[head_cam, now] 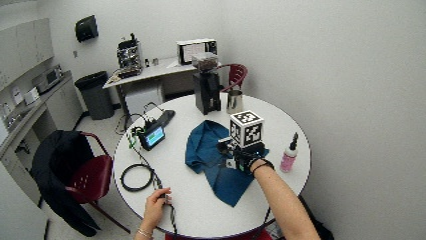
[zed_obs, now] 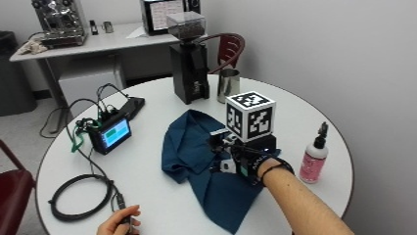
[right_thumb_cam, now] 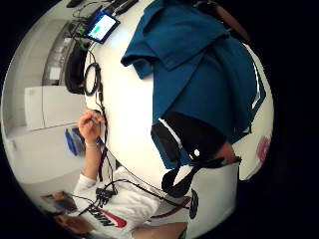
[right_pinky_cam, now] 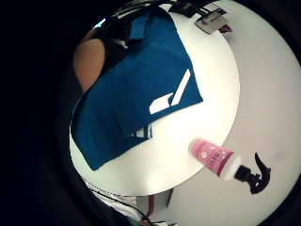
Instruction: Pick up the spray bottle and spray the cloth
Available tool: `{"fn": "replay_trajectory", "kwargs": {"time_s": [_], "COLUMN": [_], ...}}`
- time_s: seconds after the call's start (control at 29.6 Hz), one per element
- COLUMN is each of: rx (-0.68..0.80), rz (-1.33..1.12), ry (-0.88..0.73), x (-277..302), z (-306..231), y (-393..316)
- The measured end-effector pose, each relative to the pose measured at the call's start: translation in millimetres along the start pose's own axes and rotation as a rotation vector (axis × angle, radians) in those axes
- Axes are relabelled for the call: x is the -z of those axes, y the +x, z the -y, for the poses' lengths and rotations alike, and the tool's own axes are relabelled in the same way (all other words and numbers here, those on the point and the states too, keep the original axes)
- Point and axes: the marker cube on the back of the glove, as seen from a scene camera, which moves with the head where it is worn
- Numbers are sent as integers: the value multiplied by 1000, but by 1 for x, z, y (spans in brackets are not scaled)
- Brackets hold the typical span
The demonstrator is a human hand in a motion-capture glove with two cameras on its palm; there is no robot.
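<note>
On the round white table a dark blue cloth lies rumpled near the middle, one corner trailing toward the person's edge of the table. Over the cloth hangs the gloved right hand, its forearm reaching in from the table's near edge — whether its fingers are spread or curled cannot be told from any view, and nothing shows it gripping anything. Just beside the cloth, on the side toward the wall, stands the spray bottle: pink body, white collar, black trigger head, upright and apart from the hand. The little-finger palm view shows the same bottle clear of the cloth, with white stripes showing on the fabric.

On the far side of the cloth from the person stand a black coffee grinder and, just beside it, a steel cup. On the cloth's other side, away from the bottle, a small device with a lit screen sits propped up, and nearer the person a coil of black cable lies flat. Beside that coil, at the table's near edge, the bare left hand pinches a small dark object — what it is cannot be made out.
</note>
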Motion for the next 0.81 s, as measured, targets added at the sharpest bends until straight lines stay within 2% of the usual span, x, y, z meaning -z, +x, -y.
{"fn": "replay_trajectory", "kwargs": {"time_s": [0.3,0.44,0.57,0.81], "rx": [180,186,208,73], "rz": [89,201,367,489], "ry": [112,191,342,507], "x": [-4,-2,5,20], "z": [-13,-34,-56,-97], "y": [-58,-47,-19,18]}}
